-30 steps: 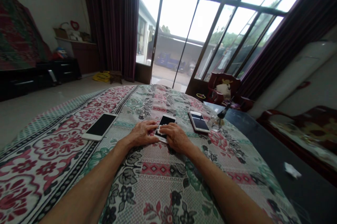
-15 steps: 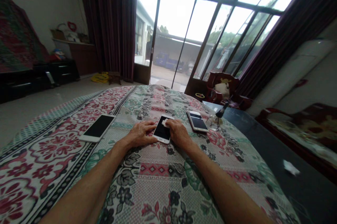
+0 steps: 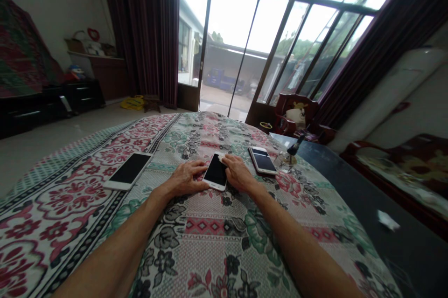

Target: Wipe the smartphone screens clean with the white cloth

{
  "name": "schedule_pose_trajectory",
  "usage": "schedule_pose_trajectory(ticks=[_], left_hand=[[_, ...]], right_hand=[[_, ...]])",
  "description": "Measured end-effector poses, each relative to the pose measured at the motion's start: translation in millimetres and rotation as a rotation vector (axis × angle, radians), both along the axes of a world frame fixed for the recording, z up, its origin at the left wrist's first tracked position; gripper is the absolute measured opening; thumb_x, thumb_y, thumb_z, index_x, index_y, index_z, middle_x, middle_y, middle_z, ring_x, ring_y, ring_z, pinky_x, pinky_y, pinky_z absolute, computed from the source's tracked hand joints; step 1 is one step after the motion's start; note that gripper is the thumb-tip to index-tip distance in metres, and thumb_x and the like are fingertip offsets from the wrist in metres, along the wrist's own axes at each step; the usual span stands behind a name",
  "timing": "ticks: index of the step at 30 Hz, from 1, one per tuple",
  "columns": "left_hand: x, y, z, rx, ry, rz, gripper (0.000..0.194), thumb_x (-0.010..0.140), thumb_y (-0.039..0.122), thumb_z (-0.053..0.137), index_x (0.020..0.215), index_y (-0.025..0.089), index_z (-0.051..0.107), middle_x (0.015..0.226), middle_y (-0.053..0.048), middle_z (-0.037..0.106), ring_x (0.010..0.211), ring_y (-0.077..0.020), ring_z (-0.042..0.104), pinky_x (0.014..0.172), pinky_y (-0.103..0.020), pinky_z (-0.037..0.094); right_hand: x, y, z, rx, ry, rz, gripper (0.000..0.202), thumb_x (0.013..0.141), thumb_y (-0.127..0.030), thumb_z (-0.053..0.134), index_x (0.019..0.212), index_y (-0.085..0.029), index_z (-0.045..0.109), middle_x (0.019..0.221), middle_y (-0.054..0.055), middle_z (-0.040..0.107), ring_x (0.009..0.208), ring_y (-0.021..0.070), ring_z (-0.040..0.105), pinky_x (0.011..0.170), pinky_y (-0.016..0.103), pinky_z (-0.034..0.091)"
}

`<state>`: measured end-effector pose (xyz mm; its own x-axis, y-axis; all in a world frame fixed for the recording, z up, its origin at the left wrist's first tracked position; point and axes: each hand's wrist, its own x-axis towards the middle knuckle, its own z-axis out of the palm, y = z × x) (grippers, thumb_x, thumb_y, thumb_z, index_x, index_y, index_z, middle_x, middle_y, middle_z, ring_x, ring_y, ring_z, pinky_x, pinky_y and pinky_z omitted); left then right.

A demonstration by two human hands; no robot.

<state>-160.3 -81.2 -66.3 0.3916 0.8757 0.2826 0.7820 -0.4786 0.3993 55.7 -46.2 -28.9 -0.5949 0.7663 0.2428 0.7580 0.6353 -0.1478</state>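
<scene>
Left hand (image 3: 185, 178) loosely spread against the middle phone (image 3: 214, 174) flat on the tablecloth (image 3: 210, 211), right hand (image 3: 239, 173) bunched on a white wad (image 3: 220, 159) near its upper right edge, and one hard sideways push could skid the phone!

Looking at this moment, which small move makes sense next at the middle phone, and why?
Probably the right hand should slide the white wad down the screen of the middle phone: the wad appears pinched near the screen's upper right, the lower screen lies uncovered, and the left hand rests at the phone's left edge, seemingly steadying it.
</scene>
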Motion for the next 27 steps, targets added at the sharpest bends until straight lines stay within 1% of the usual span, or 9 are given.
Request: schedule_pose_trajectory(ticks=[3, 5, 10, 12, 14, 18, 21, 25, 27], left_hand=[[0, 0, 0.9, 0.005, 0.001, -0.002, 0.054, 0.075, 0.043, 0.067, 0.125, 0.024, 0.059, 0.137, -0.007, 0.052, 0.123, -0.0269, 0.048, 0.104, -0.039, 0.036], [0, 0, 1.3, 0.003, 0.007, -0.006, 0.054, 0.075, 0.044, 0.066, 0.125, 0.024, 0.059, 0.137, -0.007, 0.051, 0.124, -0.0268, 0.048, 0.104, -0.040, 0.036], [0, -1, 2.2, 0.009, 0.013, -0.021, 0.053, 0.076, 0.045, 0.065, 0.124, 0.025, 0.059, 0.136, -0.007, 0.052, 0.123, -0.0256, 0.049, 0.104, -0.040, 0.036], [0, -1, 2.4, 0.008, 0.011, -0.016, 0.054, 0.076, 0.045, 0.066, 0.124, 0.024, 0.059, 0.137, -0.007, 0.052, 0.123, -0.0261, 0.049, 0.104, -0.040, 0.036], [0, -1, 2.4, 0.002, 0.012, -0.014, 0.054, 0.076, 0.045, 0.065, 0.125, 0.025, 0.058, 0.137, -0.007, 0.052, 0.123, -0.0261, 0.049, 0.104, -0.040, 0.036], [0, -2, 3.0, -0.006, 0.018, -0.010, 0.054, 0.076, 0.046, 0.064, 0.126, 0.026, 0.057, 0.138, -0.006, 0.051, 0.125, -0.0257, 0.047, 0.105, -0.039, 0.035], [1, -2, 4.0, -0.007, 0.025, -0.003, 0.055, 0.076, 0.046, 0.064, 0.126, 0.025, 0.058, 0.138, -0.006, 0.051, 0.126, -0.0264, 0.046, 0.105, -0.039, 0.035], [1, -2, 3.0, -0.020, 0.029, 0.004, 0.054, 0.075, 0.045, 0.065, 0.126, 0.027, 0.058, 0.139, -0.005, 0.050, 0.126, -0.0266, 0.046, 0.105, -0.040, 0.034], [1, 0, 1.1, -0.030, 0.024, 0.015, 0.056, 0.075, 0.046, 0.065, 0.128, 0.030, 0.056, 0.140, -0.004, 0.050, 0.127, -0.0264, 0.045, 0.105, -0.040, 0.034]], right_hand=[[6, 3, 2.2, -0.035, 0.001, 0.035, 0.044, 0.077, -0.004, 0.041, 0.117, -0.008, 0.060, 0.133, 0.018, 0.051, 0.124, 0.0256, 0.043, 0.106, 0.040, 0.031], [11, 7, 2.2, -0.070, 0.025, 0.052, 0.046, 0.076, -0.003, 0.040, 0.116, -0.010, 0.061, 0.135, 0.017, 0.049, 0.126, 0.0259, 0.043, 0.106, 0.041, 0.033], [26, 15, 1.5, -0.144, 0.112, 0.109, 0.053, 0.070, -0.001, 0.044, 0.116, -0.018, 0.063, 0.133, 0.010, 0.054, 0.124, 0.0235, 0.049, 0.104, 0.040, 0.038], [28, 14, 2.1, -0.147, 0.130, 0.131, 0.054, 0.069, -0.001, 0.046, 0.117, -0.019, 0.063, 0.130, 0.010, 0.057, 0.121, 0.0229, 0.052, 0.103, 0.039, 0.039], [28, 11, 2.7, -0.133, 0.149, 0.128, 0.051, 0.071, -0.001, 0.047, 0.116, -0.018, 0.064, 0.124, 0.011, 0.061, 0.116, 0.0223, 0.056, 0.100, 0.036, 0.042], [24, 6, 2.8, -0.070, 0.148, 0.089, 0.041, 0.077, -0.003, 0.049, 0.111, -0.018, 0.067, 0.114, 0.012, 0.065, 0.102, 0.0209, 0.061, 0.091, 0.033, 0.045], [23, 5, 5.0, -0.050, 0.136, 0.026, 0.036, 0.078, -0.005, 0.051, 0.107, -0.017, 0.068, 0.105, 0.011, 0.066, 0.093, 0.0196, 0.062, 0.085, 0.031, 0.046], [26, 4, 15.2, -0.013, 0.191, -0.103, 0.031, 0.079, -0.012, 0.055, 0.107, -0.015, 0.067, 0.099, 0.010, 0.067, 0.089, 0.0197, 0.061, 0.082, 0.031, 0.045], [28, 3, 20.9, 0.001, 0.233, -0.131, 0.028, 0.080, -0.018, 0.057, 0.105, -0.014, 0.068, 0.097, 0.010, 0.067, 0.087, 0.0194, 0.060, 0.080, 0.031, 0.044]])
